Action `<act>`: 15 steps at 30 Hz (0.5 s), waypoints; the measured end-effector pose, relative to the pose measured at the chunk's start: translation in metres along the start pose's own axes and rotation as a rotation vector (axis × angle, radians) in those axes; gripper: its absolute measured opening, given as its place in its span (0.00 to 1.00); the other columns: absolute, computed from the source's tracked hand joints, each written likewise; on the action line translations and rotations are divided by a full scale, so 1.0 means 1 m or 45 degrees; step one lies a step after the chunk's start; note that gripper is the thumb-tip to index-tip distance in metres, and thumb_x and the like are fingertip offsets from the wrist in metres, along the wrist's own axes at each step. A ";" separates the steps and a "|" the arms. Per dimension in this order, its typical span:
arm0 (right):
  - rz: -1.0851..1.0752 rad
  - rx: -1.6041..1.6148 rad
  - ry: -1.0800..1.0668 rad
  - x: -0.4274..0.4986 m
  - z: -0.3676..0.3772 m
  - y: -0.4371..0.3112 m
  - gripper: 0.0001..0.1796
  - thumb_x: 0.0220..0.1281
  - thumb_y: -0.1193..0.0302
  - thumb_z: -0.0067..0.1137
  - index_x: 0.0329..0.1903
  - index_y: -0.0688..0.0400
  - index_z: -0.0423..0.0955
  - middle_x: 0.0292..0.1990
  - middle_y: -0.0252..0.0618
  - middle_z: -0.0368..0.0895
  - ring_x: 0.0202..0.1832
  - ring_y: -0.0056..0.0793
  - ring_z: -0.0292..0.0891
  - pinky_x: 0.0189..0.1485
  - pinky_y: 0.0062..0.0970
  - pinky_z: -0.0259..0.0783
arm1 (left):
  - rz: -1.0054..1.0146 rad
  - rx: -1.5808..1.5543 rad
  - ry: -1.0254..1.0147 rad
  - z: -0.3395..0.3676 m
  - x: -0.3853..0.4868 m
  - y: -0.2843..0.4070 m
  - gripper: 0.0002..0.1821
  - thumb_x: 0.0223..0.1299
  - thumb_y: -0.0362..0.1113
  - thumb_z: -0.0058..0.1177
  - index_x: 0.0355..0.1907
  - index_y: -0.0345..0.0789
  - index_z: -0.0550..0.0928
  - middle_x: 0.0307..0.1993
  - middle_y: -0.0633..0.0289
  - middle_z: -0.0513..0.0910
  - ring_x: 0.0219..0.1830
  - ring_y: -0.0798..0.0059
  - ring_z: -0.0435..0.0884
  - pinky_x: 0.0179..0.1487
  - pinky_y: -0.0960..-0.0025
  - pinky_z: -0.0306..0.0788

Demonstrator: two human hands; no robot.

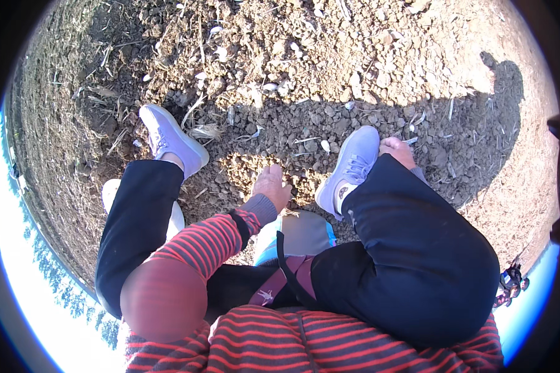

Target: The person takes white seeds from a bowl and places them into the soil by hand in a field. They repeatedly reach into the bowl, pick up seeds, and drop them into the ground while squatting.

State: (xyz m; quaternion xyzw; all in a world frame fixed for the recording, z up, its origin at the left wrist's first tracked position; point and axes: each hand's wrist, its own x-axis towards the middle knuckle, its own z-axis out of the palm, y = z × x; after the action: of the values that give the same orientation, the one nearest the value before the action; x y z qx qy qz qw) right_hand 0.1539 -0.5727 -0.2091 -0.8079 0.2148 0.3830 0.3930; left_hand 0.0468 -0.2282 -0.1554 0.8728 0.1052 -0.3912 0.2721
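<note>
My left hand reaches down between my shoes, its fingertips at the loose, clumpy soil; whether it holds anything is hidden. To the outer side of my right shoe, my right hand rests low with curled fingers, partly covered by my trouser leg; its grasp does not show. A pale clove, like garlic, lies between the hands. Several similar cloves are scattered on the ground ahead. Below my left hand, between my legs, is a blue-edged item with a grey face.
My left shoe stands beside dry plant stalks. A pale object shows behind my left leg. A black strap hangs at my waist. My shadow falls across the soil. Another person is at the far right edge.
</note>
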 end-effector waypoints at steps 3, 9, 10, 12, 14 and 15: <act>0.005 -0.067 0.023 -0.001 0.001 0.001 0.14 0.53 0.67 0.61 0.40 0.64 0.80 0.32 0.41 0.84 0.33 0.23 0.80 0.42 0.24 0.74 | 0.375 0.090 0.333 -0.011 0.012 0.018 0.41 0.40 0.40 0.67 0.60 0.35 0.66 0.56 0.45 0.63 0.56 0.45 0.64 0.61 0.51 0.62; 0.006 -0.029 0.025 -0.006 0.001 -0.003 0.15 0.53 0.65 0.61 0.39 0.63 0.80 0.32 0.41 0.84 0.33 0.24 0.80 0.42 0.24 0.74 | 0.399 0.204 0.049 0.027 -0.005 0.023 0.24 0.43 0.29 0.58 0.49 0.41 0.73 0.49 0.51 0.68 0.48 0.52 0.67 0.52 0.58 0.67; -0.041 -0.061 0.022 -0.007 -0.001 -0.001 0.15 0.52 0.65 0.61 0.39 0.63 0.80 0.30 0.42 0.84 0.33 0.24 0.80 0.41 0.24 0.74 | 0.390 0.093 0.155 0.036 -0.008 0.022 0.20 0.46 0.28 0.55 0.46 0.40 0.73 0.45 0.52 0.70 0.47 0.53 0.70 0.50 0.58 0.69; -0.102 -0.088 0.055 -0.007 0.000 0.004 0.15 0.52 0.65 0.61 0.39 0.63 0.80 0.30 0.42 0.84 0.33 0.24 0.80 0.42 0.24 0.74 | 0.380 -0.028 0.193 0.047 -0.009 0.016 0.20 0.47 0.28 0.56 0.47 0.38 0.74 0.45 0.49 0.70 0.48 0.49 0.69 0.51 0.55 0.68; -0.100 -0.084 0.056 -0.004 0.002 0.010 0.16 0.52 0.65 0.62 0.40 0.63 0.80 0.30 0.43 0.84 0.33 0.24 0.80 0.42 0.25 0.74 | 0.427 -0.065 0.194 0.052 -0.004 0.010 0.16 0.48 0.28 0.55 0.43 0.36 0.75 0.42 0.48 0.72 0.46 0.47 0.72 0.48 0.53 0.69; -0.058 -0.063 0.047 -0.003 0.005 0.014 0.16 0.52 0.65 0.62 0.40 0.63 0.80 0.31 0.43 0.84 0.34 0.25 0.81 0.42 0.25 0.74 | 0.376 -0.071 0.154 0.052 -0.002 0.009 0.14 0.49 0.28 0.55 0.41 0.36 0.75 0.40 0.48 0.72 0.45 0.47 0.73 0.47 0.53 0.69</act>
State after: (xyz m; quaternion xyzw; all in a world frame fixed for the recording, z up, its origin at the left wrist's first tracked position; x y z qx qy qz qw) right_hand 0.1410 -0.5771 -0.2154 -0.8291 0.1939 0.3641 0.3774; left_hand 0.0166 -0.2645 -0.1791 0.8929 0.0028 -0.2908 0.3438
